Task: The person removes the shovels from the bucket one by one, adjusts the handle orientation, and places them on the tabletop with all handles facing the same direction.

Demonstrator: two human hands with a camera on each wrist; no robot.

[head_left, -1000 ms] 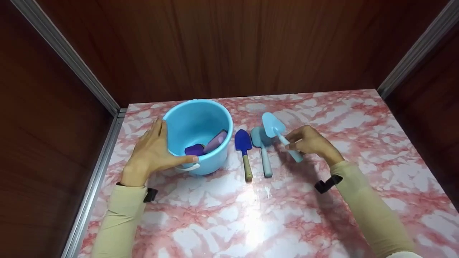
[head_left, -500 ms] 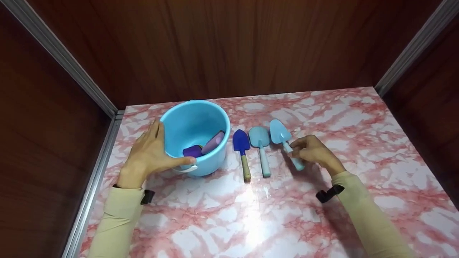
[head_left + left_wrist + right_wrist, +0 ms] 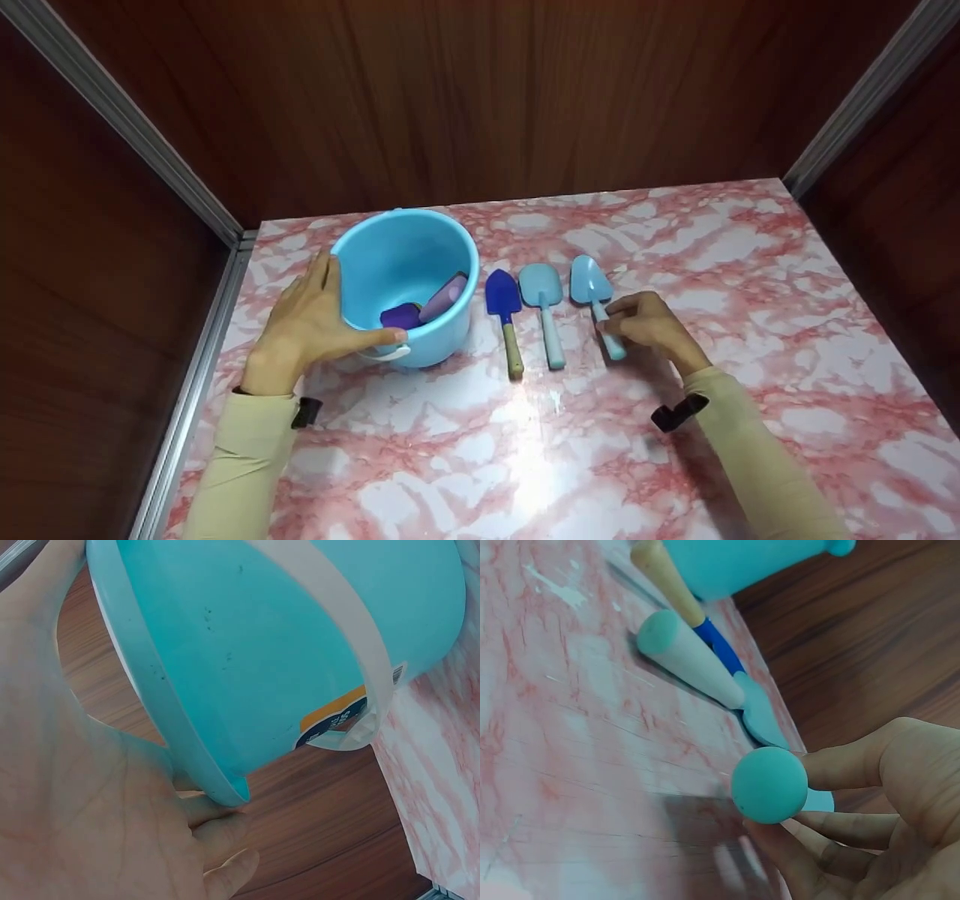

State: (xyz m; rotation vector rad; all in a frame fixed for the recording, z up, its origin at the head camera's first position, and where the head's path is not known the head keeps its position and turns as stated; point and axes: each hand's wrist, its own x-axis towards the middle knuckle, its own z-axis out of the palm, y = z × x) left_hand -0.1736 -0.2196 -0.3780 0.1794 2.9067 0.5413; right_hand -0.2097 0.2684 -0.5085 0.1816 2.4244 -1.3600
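Observation:
My left hand (image 3: 300,326) rests on the near left rim of a light-blue bucket (image 3: 444,346), its fingers straight and the thumb spread along the edge. Inside lie a dark purple piece (image 3: 401,316) and a lilac piece (image 3: 444,297), partly hidden by the wall. With thumb and fingertips, my right hand (image 3: 645,322) pinches the handle of a pale blue trowel (image 3: 590,280), its blade pointing away, low over the table. The right wrist view shows the round butt of the trowel handle (image 3: 769,785) between the fingers.
Left of the held trowel lie a grey-blue rounded shovel (image 3: 541,285) and a dark blue trowel (image 3: 502,292) with a wooden handle. All are on a red-and-white marbled table (image 3: 420,450). Dark wood panels (image 3: 480,97) close in the back and sides.
My right hand has lowered the pale blue trowel and shifted it slightly right and nearer, off the grey-blue shovel it overlapped. The left hand keeps its place on the bucket.

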